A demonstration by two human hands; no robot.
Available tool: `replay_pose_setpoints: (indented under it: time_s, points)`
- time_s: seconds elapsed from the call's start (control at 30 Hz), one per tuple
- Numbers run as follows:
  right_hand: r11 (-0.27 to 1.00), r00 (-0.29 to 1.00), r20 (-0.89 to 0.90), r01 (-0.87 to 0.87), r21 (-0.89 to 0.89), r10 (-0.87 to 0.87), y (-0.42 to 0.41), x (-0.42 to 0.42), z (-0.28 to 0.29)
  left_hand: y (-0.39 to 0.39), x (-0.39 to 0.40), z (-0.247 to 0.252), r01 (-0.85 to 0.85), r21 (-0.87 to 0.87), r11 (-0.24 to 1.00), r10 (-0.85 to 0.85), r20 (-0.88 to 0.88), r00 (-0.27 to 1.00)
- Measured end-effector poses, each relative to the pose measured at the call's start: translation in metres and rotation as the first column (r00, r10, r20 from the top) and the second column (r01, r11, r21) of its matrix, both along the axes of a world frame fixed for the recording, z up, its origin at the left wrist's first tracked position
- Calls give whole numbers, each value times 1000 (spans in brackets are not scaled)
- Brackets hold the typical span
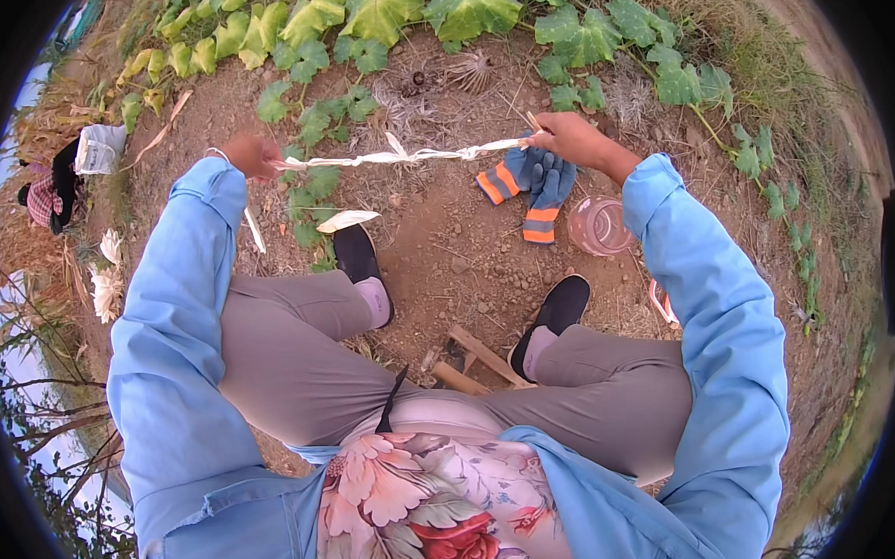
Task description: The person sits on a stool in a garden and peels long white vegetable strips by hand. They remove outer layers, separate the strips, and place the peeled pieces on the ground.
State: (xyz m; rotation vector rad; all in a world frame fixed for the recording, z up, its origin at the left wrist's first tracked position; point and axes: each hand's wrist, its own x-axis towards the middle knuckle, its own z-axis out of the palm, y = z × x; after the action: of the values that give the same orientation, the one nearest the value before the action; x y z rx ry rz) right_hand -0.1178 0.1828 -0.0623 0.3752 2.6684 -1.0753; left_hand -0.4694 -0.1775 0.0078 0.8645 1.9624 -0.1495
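Observation:
A knotted cord of pale strips, apparently corn husk (395, 157), is stretched nearly straight across the space before me. My left hand (255, 157) grips one end, and a loose pale tail hangs below that wrist. The other end is pinched in my right hand (570, 138), where short tan ends stick up by the fingertips. From the cord's middle a small tuft rises. Beneath my right hand, a pair of blue-grey work gloves (544, 180) with orange and grey cuffs lies on the soil. One loose pale husk piece (348, 221) rests at the toe of my left shoe.
A clear jar (601, 226) stands beside the gloves. Under me is a low wooden stool (487, 356). Vines with broad green leaves (475, 12) spread along the far side. To the left are pale husk bunches (106, 291), a white bag (101, 149) and a checked cloth item (43, 201).

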Motion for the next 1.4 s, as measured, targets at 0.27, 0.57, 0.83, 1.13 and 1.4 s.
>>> replay_pose_setpoints:
  time_s: [0.27, 0.57, 0.83, 1.13, 1.4]
  points:
    - [997, 998, 38, -57, 50, 55, -4, -25, -41, -9, -5, -48, 112, -44, 993, -111, 20, 994]
    - [1000, 983, 182, -9, 29, 3, -15, -45, -86, -11, -10, -53, 233, 57, 971, -226, -108, 968]
    - [993, 980, 182, 59, 100, -77, 3, -46, -112, 0, -16, -43, 73, 160, 984, -72, -13, 997]
    - [976, 993, -99, 86, 202, -67, -1, -81, -76, 30, 4, -28, 36, 214, 976, -33, -19, 999]
    - [967, 994, 99, 74, -243, -51, -75, -109, -19, 20, 46, -14, -144, 364, 920, 135, 51, 990]
